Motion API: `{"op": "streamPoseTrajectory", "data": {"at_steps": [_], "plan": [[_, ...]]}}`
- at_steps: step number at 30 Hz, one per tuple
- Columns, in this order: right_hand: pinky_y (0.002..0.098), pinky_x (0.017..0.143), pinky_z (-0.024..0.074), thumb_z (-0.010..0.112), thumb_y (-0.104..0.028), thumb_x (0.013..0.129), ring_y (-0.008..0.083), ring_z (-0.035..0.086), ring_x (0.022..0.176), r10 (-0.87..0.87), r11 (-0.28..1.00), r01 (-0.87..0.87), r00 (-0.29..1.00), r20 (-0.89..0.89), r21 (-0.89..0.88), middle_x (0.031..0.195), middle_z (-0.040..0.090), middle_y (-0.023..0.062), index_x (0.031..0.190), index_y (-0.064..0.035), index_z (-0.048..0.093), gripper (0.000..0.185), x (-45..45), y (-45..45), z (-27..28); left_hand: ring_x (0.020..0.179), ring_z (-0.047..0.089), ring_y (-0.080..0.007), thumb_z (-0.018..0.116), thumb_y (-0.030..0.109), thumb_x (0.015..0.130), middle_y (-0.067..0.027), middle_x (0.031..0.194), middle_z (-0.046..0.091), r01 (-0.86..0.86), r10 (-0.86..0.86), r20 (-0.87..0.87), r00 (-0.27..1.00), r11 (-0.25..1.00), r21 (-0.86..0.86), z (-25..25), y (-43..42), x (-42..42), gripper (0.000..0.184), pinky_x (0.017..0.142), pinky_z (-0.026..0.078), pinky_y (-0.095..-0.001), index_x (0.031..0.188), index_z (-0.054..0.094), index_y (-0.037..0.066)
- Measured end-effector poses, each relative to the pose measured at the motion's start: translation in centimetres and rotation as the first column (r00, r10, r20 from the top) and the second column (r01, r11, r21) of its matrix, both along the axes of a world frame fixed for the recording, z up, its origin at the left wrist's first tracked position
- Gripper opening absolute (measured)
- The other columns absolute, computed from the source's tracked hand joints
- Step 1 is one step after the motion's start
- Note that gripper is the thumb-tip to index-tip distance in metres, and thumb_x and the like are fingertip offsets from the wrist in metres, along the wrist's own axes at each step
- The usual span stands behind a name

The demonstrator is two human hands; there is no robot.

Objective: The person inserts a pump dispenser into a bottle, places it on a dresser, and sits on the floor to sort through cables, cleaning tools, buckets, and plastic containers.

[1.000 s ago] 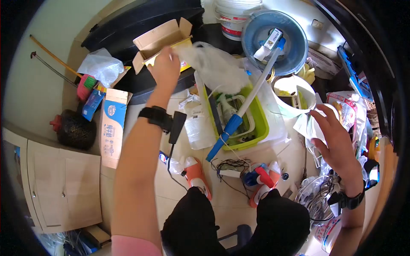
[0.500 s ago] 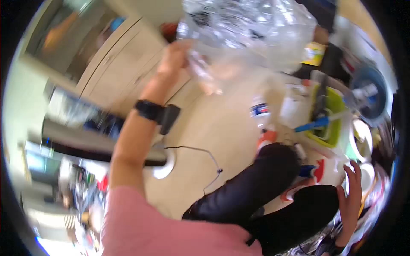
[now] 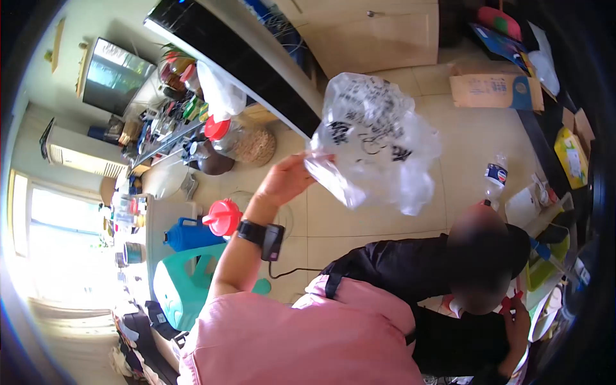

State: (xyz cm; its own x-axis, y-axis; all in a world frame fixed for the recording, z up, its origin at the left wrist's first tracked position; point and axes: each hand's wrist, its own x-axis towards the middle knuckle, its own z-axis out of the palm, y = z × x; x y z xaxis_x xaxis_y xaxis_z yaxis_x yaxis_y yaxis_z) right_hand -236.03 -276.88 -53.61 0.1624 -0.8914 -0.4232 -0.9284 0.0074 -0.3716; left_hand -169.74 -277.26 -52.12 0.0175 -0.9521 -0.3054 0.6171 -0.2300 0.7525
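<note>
My left hand (image 3: 287, 181), with a black band and a small dark device on its wrist, pinches the edge of a crumpled clear plastic bag (image 3: 378, 138) with black print. The bag hangs spread out above the tiled floor, to the right of the hand. At the lower right, beside my black trouser leg, my right hand (image 3: 515, 324) has bent fingers at a small red thing (image 3: 510, 301). What that thing is, and whether it is gripped, I cannot make out. A blurred patch covers my knees.
A Pepsi bottle (image 3: 495, 174) and a cardboard box (image 3: 491, 90) are on the floor at the right. To the left are a red-lidded jar (image 3: 253, 142), a red jug lid (image 3: 222, 218), a blue jug (image 3: 192, 235) and a teal container (image 3: 183, 282). A green basket (image 3: 545, 266) is beyond my knees.
The view has swung to the left side of the room. The bag has dropped lower, still in my left hand. My right hand's spread fingers are now bent at the red thing.
</note>
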Motion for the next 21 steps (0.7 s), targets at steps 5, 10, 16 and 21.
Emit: {"op": "streamPoseTrajectory", "data": {"at_steps": [5,10,16,21], "plan": [[0.0386,0.077,0.0476,0.06,-0.012,0.085,0.0306,0.062,0.089,-0.063,0.996,0.06,0.997,0.041,0.062,0.097,0.065,0.0151,0.113,-0.0027,0.06,0.03,1.5,0.6,2.3,0.107,0.059,-0.027,0.034,0.041,0.101,-0.0158,0.118,0.062,-0.115,0.056,0.178,0.982,0.934,0.338,-0.4,7.6,16.2,0.053,0.097,0.043,-0.0401,0.12,0.055,-0.004],[0.0388,0.082,0.0458,0.059,-0.009,0.083,0.0298,0.058,0.091,-0.142,0.99,0.142,0.988,-0.062,-0.005,0.1,0.062,0.0144,0.113,-0.0038,0.06,0.03,-1.7,2.5,0.4,0.084,0.061,-0.0236,0.039,0.048,0.099,-0.0147,0.107,0.064,-0.58,0.351,0.672,0.652,0.802,0.144,2.6,9.3,39.5,0.052,0.075,0.051,-0.0424,0.116,0.056,0.002],[0.044,0.073,0.0466,0.063,-0.018,0.083,0.0308,0.063,0.085,-0.14,0.986,0.109,0.954,-0.265,-0.127,0.092,0.065,0.0138,0.107,-0.0065,0.062,0.026,-6.4,6.1,-3.7,0.14,0.023,-0.0251,0.034,0.039,0.099,-0.0123,0.153,0.026,-0.361,0.449,0.791,-0.416,0.717,-0.597,10.4,-8.1,42.7,0.059,0.114,0.01,-0.0469,0.145,0.029,0.002],[0.0463,0.074,0.0462,0.06,-0.029,0.086,0.0357,0.061,0.085,-0.236,0.958,0.287,0.834,-0.499,0.026,0.09,0.064,0.0168,0.096,-0.0054,0.062,0.026,-5.0,8.7,-1.6,0.138,0.021,-0.0258,0.037,0.033,0.097,-0.0112,0.149,0.025,-0.253,0.208,0.893,-0.399,0.911,-0.325,1.0,-15.2,35.2,0.054,0.111,0.009,-0.0445,0.142,0.031,0.003]]}}
